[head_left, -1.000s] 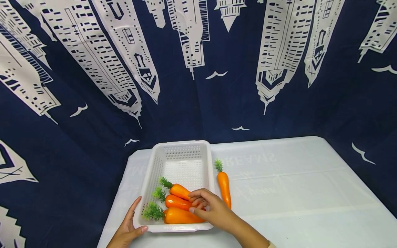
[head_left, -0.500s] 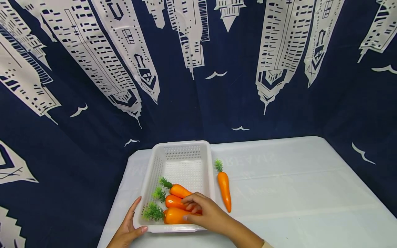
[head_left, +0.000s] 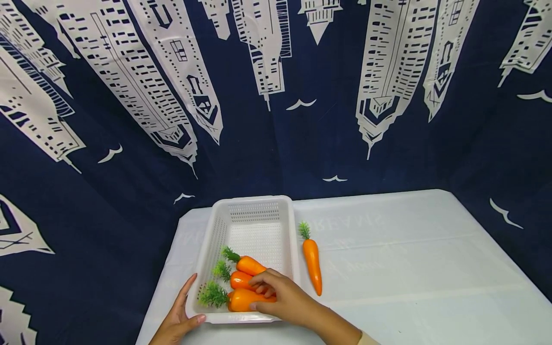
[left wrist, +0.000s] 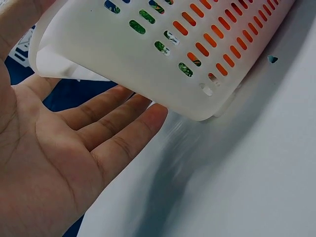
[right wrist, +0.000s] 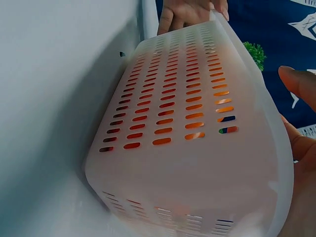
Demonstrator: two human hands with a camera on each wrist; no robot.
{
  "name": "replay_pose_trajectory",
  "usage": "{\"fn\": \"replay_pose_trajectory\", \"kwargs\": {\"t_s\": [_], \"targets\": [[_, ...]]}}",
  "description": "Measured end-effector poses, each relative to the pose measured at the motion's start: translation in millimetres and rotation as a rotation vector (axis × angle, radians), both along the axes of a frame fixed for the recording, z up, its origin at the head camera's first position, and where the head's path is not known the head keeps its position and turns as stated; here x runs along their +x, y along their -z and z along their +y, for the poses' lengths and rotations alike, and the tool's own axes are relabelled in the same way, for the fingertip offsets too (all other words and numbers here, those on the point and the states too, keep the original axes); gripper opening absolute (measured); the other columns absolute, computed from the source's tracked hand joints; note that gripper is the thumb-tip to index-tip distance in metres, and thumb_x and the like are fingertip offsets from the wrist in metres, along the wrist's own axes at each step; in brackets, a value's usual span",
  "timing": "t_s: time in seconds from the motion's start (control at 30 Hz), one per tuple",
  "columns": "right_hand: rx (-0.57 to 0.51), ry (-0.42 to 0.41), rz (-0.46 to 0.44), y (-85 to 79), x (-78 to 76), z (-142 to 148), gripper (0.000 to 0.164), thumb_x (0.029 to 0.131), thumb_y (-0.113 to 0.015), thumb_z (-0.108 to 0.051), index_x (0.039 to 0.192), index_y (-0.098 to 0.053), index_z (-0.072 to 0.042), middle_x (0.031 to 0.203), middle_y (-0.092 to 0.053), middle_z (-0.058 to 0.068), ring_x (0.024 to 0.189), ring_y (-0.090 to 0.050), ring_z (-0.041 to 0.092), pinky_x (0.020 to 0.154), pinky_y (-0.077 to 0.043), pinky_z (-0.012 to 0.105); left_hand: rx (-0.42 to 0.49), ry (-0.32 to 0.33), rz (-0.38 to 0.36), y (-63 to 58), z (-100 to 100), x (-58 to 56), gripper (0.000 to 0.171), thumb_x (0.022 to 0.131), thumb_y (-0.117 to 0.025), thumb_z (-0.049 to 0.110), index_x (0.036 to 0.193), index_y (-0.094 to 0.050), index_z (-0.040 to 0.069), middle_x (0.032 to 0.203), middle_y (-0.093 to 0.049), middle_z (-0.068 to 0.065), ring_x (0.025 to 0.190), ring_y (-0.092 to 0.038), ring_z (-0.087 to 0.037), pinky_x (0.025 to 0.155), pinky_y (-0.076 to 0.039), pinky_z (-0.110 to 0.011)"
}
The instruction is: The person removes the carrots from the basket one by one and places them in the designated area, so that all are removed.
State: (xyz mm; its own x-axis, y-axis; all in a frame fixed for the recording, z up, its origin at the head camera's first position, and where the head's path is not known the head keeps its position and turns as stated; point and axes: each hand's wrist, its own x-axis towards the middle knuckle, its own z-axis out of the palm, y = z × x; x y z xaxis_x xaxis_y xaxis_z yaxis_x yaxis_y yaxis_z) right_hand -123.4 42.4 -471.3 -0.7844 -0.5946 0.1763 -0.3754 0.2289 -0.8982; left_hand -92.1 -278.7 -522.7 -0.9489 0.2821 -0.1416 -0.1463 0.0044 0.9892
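Near the front of a white basket (head_left: 258, 231) lie several orange carrots with green tops, side by side, roughly crosswise; the nearest carrot (head_left: 241, 300) is the thickest. My left hand (head_left: 176, 320) holds the basket's near left corner, thumb on the front rim, fingers along the side wall; in the left wrist view its straight fingers (left wrist: 128, 126) touch the outer wall. My right hand (head_left: 286, 298) reaches in over the nearest and middle carrots with loosely bent fingers, covering their thin ends. In the right wrist view a fingertip of it (right wrist: 295, 81) shows above the rim.
Another carrot (head_left: 312, 266) lies on the white-covered table (head_left: 409, 258), just right of the basket, green top pointing away. A dark blue cloth (head_left: 297, 148) printed with white buildings and birds hangs behind the table.
My right hand has moved left over the carrots in the basket, uncovering the tip of the carrot lying outside. The left hand, basket and carrots have stayed in place.
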Motion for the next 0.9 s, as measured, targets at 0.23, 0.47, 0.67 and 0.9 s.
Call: {"fn": "replay_pose_trajectory", "kwargs": {"t_s": [0.23, 0.47, 0.67, 0.9], "targets": [[0.020, -0.015, 0.003, 0.1, -0.5, -3.3, 0.035, 0.091, -0.076, -0.028, 0.122, -0.065, -0.017, 0.117, -0.065, -0.001, 0.103, -0.061, 0.008, 0.091, -0.053, 0.024, 0.010, 0.000, -0.015, 0.3, -0.5, 0.2, 0.100, 0.093, -0.066, 0.001, 0.163, 0.001, 0.026, 0.162, 0.030, -0.017, 0.145, 0.009, -0.048, 0.092, -0.050, -0.024], [0.045, -0.014, 0.018, 0.8, -2.0, -6.1, 0.034, 0.091, -0.076, -0.029, 0.121, -0.065, -0.019, 0.115, -0.064, -0.003, 0.103, -0.059, 0.005, 0.090, -0.053, 0.023, 0.010, 0.012, 0.001, 0.8, -0.6, -0.6, 0.100, 0.093, -0.065, 0.000, 0.163, 0.002, 0.024, 0.162, 0.030, -0.017, 0.145, 0.008, -0.049, 0.093, -0.050, -0.025], [0.062, -0.005, 0.030, -0.4, -2.2, -8.0, 0.034, 0.091, -0.077, -0.028, 0.122, -0.065, -0.019, 0.114, -0.063, -0.004, 0.104, -0.059, 0.006, 0.091, -0.052, 0.023, 0.017, 0.021, 0.008, 0.1, -0.5, -1.0, 0.101, 0.093, -0.066, 0.001, 0.163, 0.003, 0.024, 0.161, 0.033, -0.017, 0.144, 0.011, -0.049, 0.093, -0.049, -0.024], [0.097, 0.012, 0.009, -1.4, -2.7, -11.2, 0.035, 0.090, -0.078, -0.026, 0.122, -0.065, -0.021, 0.119, -0.063, -0.007, 0.103, -0.058, 0.005, 0.092, -0.051, 0.023, 0.001, 0.001, -0.009, 0.2, 0.3, -0.5, 0.101, 0.092, -0.066, 0.002, 0.163, 0.002, 0.027, 0.163, 0.025, -0.017, 0.145, 0.002, -0.051, 0.094, -0.051, -0.028]]}}
